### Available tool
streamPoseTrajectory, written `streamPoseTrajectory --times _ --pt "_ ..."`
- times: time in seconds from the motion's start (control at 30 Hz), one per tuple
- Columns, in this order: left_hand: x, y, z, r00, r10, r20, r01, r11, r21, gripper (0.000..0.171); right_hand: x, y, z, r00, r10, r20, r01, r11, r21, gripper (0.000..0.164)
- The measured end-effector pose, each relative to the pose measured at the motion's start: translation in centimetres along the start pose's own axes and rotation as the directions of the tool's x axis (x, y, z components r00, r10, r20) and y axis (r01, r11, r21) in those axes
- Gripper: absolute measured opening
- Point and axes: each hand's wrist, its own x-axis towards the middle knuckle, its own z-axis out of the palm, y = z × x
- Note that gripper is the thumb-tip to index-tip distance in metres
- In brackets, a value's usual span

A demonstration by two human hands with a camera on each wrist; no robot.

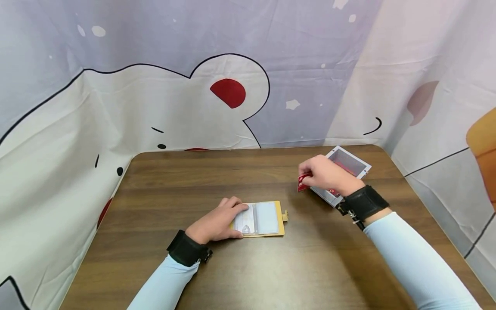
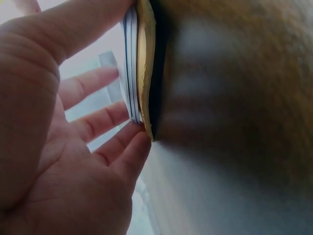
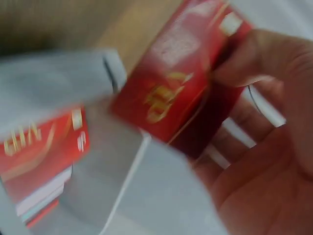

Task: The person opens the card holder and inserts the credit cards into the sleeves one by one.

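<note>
An open yellow card holder (image 1: 280, 218) with clear sleeves lies on the table, a white printed card showing in its left sleeve. My left hand (image 1: 218, 221) holds its left side, thumb at the near corner and fingers toward the far edge. In the left wrist view the stacked sleeves (image 2: 131, 68) stand out from the yellow cover (image 2: 146, 63). My right hand (image 1: 325, 172) pinches a red card (image 3: 173, 73) with gold lettering between thumb and fingers. It is over the near left side of a grey tray (image 1: 362, 172), where another red card (image 3: 44, 142) lies.
The brown wooden table (image 1: 155, 267) carries all of this. Beneath the red card in the tray, edges of more cards show. A printed curtain (image 1: 174, 107) hangs behind the table and at its sides. The holder's clasp tab (image 1: 285, 216) sticks out to the right.
</note>
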Motion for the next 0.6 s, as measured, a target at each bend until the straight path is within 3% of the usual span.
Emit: streamPoseTrajectory --times 0.07,0.13,0.23,0.4,0.6 --pt "0.0 0.0 -0.1 1.000 -0.006 0.005 0.006 1.000 -0.005 0.077 0.7 -1.0 1.3 0.985 -0.168 -0.024 0.168 0.986 0.003 0.026" --pt "0.0 0.0 -0.1 1.000 -0.012 0.008 0.012 1.000 -0.013 0.076 1.5 -2.1 2.6 0.951 -0.309 -0.028 0.309 0.951 -0.005 0.026" --pt "0.0 -0.1 -0.2 1.000 -0.014 0.010 0.015 1.000 -0.016 0.075 2.5 -4.0 4.3 0.891 -0.453 -0.005 0.453 0.891 0.000 0.023" --pt "-0.1 -0.3 -0.3 1.000 0.005 0.008 -0.005 1.000 -0.006 0.073 4.2 -6.8 6.4 0.831 -0.555 0.039 0.554 0.832 0.036 0.021" --pt "-0.1 -0.4 -0.3 0.998 0.053 -0.015 -0.053 0.999 0.005 0.065 5.5 -9.2 8.6 0.789 -0.609 0.086 0.603 0.793 0.079 0.020"
